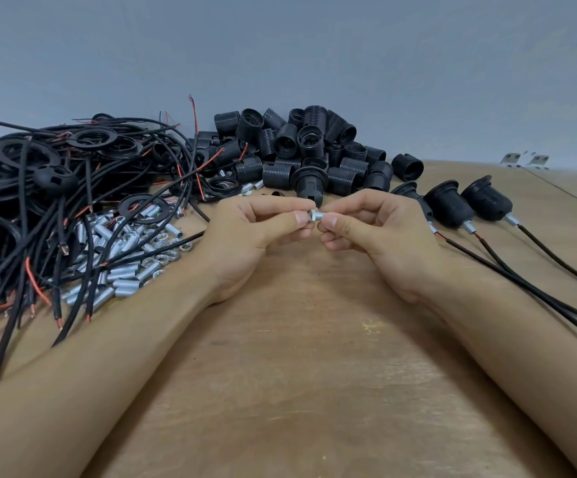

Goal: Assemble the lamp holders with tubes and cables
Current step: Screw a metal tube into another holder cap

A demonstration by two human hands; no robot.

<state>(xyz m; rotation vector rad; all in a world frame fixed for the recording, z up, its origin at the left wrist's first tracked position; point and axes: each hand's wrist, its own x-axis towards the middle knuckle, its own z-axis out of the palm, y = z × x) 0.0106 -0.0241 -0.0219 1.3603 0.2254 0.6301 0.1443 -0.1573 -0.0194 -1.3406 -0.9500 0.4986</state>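
Right at the middle of the wooden table (297, 357), a short silver tube (318, 215) is held just above the boards, with a nut (312, 214) at its left end. Left hand (256, 232) pinches the nut end between thumb and forefinger; right hand (373, 236) pinches the tube's other end the same way. Behind the tube rises a heap of black lamp holders (300, 150). Left of the tube lie loose tubes and nuts (125, 253) under a tangle of black cables (56, 201). Right of the tube rest three assembled holders with cables (452, 208).
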